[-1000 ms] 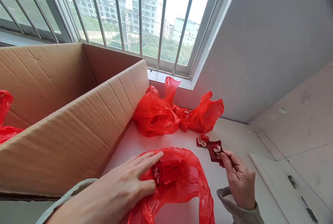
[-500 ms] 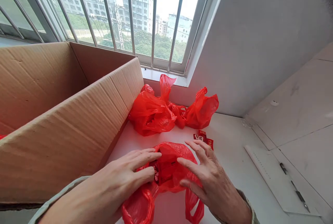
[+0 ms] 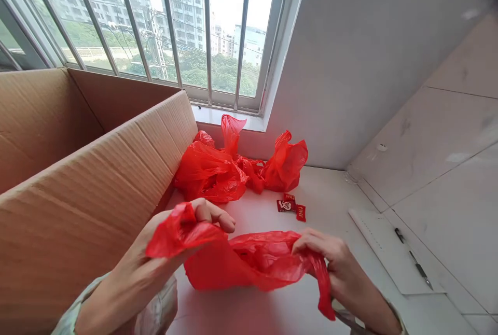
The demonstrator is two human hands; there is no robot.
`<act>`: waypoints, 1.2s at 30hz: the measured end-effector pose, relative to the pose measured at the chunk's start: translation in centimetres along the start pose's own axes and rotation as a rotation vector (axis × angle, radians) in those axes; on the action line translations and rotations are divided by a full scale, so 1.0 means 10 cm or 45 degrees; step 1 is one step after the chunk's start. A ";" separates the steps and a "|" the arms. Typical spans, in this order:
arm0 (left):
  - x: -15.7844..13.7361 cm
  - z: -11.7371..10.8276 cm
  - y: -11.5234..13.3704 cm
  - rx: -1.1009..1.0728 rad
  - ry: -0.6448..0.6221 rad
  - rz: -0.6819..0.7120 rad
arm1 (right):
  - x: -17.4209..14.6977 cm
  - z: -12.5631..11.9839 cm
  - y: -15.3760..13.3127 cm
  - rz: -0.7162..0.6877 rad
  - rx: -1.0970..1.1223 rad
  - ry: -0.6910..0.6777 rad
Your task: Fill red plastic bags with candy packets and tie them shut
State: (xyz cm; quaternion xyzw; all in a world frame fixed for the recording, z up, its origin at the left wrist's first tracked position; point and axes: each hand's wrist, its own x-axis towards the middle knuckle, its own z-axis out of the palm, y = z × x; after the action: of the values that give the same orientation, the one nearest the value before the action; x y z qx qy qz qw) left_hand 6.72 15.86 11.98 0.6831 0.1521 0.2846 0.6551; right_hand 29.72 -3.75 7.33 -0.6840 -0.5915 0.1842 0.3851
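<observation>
A red plastic bag (image 3: 249, 267) is stretched between my two hands, just above the white tabletop. My left hand (image 3: 155, 252) is closed on one handle, whose end flops over the fingers. On the other side my right hand (image 3: 330, 257) grips the second handle, and a strip of it dangles below the fist. The bag's mouth is partly gathered, so its contents are hidden. Beyond it lie small red packets (image 3: 290, 206) with printed characters, apart from both hands.
A large open cardboard box (image 3: 128, 158) fills the left side. More red plastic bags (image 3: 218, 169) are bunched against the wall under the barred window (image 3: 187, 39). To the right lie a white notepad (image 3: 389, 257) and a pen (image 3: 421, 271).
My hands have gone from the bag's open mouth to its two handles, gripping and lifting them. The bag's mouth has narrowed. The view has turned slightly right.
</observation>
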 end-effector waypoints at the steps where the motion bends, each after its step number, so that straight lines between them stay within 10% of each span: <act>1: 0.05 0.03 -0.03 -0.152 -0.019 -0.053 | 0.08 -0.06 -0.01 0.011 0.191 0.094; 6: 0.23 0.05 -0.07 -0.807 0.029 -0.276 | 0.33 -0.28 -0.10 0.115 0.734 0.253; 14: 0.15 0.07 0.04 -0.883 0.085 -0.192 | 0.19 -0.35 -0.20 -0.103 0.940 0.761; 25: 0.11 0.18 -0.02 -0.036 -0.211 -0.094 | 0.24 -0.18 -0.39 0.087 0.399 0.758; 36: 0.13 0.20 -0.02 -0.007 -0.233 -0.138 | -0.04 -0.44 -0.26 -0.025 -0.168 0.951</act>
State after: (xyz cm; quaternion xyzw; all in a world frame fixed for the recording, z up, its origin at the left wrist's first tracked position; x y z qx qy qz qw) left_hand 8.95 15.00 12.06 0.6952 0.1276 0.1858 0.6826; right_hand 30.98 -5.45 11.99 -0.7216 -0.4276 -0.1200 0.5312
